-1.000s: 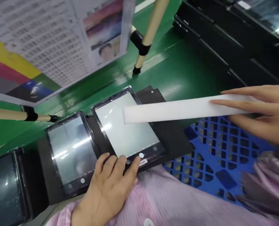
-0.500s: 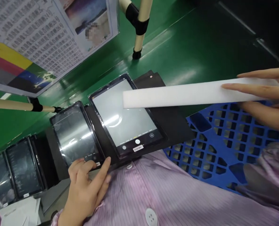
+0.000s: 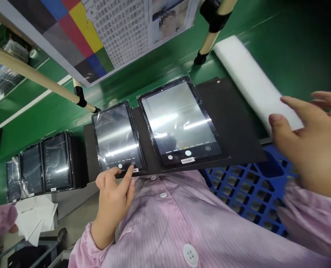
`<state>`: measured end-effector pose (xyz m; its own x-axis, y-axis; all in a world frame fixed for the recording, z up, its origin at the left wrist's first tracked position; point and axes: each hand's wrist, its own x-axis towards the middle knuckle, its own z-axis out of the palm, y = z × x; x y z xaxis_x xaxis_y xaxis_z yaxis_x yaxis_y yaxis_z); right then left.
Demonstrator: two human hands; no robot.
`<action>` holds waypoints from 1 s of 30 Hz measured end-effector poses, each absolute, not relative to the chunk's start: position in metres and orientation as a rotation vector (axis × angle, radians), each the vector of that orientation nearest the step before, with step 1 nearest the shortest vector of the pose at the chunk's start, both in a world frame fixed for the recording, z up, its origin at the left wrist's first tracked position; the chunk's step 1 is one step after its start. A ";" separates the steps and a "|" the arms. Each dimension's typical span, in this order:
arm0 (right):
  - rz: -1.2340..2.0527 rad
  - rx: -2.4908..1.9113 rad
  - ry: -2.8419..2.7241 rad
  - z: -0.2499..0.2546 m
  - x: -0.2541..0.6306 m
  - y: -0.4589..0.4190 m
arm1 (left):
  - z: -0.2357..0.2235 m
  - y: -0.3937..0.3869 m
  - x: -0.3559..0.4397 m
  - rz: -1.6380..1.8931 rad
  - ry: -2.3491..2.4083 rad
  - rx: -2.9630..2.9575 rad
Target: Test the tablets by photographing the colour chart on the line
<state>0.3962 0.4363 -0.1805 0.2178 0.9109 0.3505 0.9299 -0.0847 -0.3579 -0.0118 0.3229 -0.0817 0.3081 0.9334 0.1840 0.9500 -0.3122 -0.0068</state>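
Note:
My left hand is open. Its index fingertip is at the lower edge of a tablet in clear film, by an icon on the lit screen. To the right lies a larger tablet, also filmed, with a camera-like screen, a round white button and a barcode label. Both tablets lie on black boards. A long white foam block rests slantwise on the green table. Over its near end is my right hand, thumb and index finger apart, the fingertips at or on the foam.
Several more tablets lie in a row at left, beside white papers. Another person's pink sleeve shows at lower left. A printed chart board on beige pipe legs stands behind. A blue plastic grid is below right.
The foam block, held above the larger tablet before, now lies on the table to the right. My right hand's grip has loosened. The view has shifted left, and my left index finger has reached the smaller tablet's screen.

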 end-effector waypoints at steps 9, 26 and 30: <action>0.538 -1.719 -1.887 -0.137 0.323 0.422 | -0.105 0.324 -0.076 -0.270 -2.076 -2.240; 0.458 -1.630 -1.707 -0.120 0.284 0.404 | -0.118 0.335 -0.084 -1.046 -2.839 -2.034; 0.664 -1.405 -1.867 -0.104 0.237 0.399 | -0.117 0.342 -0.080 -1.592 -2.997 -1.795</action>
